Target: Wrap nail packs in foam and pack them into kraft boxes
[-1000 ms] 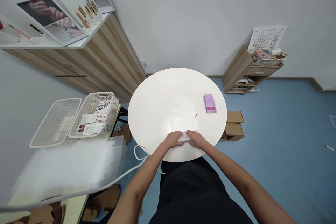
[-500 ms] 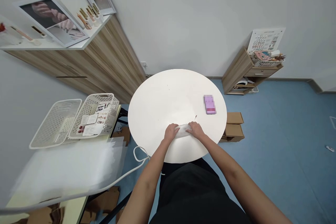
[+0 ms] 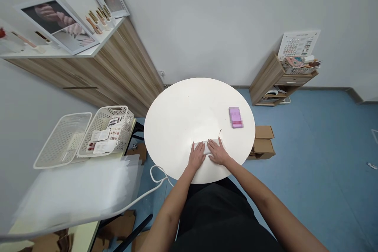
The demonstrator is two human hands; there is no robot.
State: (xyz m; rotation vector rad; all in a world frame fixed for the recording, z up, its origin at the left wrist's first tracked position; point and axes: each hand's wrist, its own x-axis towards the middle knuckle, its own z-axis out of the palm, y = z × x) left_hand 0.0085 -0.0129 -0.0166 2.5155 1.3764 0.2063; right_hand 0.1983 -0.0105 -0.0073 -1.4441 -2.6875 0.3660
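Flat on the round white table (image 3: 177, 118) lies a folded whitish sheet (image 3: 206, 149), long and narrow; its material I cannot make out. My left hand (image 3: 196, 156) rests on the sheet's left part with its fingers stretched out. On the right part my right hand (image 3: 217, 152) presses down, palm low and fingers spread. Both hands cover much of the sheet. Just beyond my right hand there is a tiny dark, thin item (image 3: 220, 131), too small to name. Farther right on the table sits a purple pixelated rectangular object (image 3: 235, 117).
Left of the table, two white baskets (image 3: 63, 140), one holding printed cards (image 3: 104, 141), stand by a stack of translucent sheets (image 3: 79, 189). A white cable (image 3: 147, 192) loops near the table edge. Cardboard boxes (image 3: 264, 145) are on the floor at right.
My fingers, which were curled around the sheet's ends, are now stretched flat on top of it. The hands have moved closer together.
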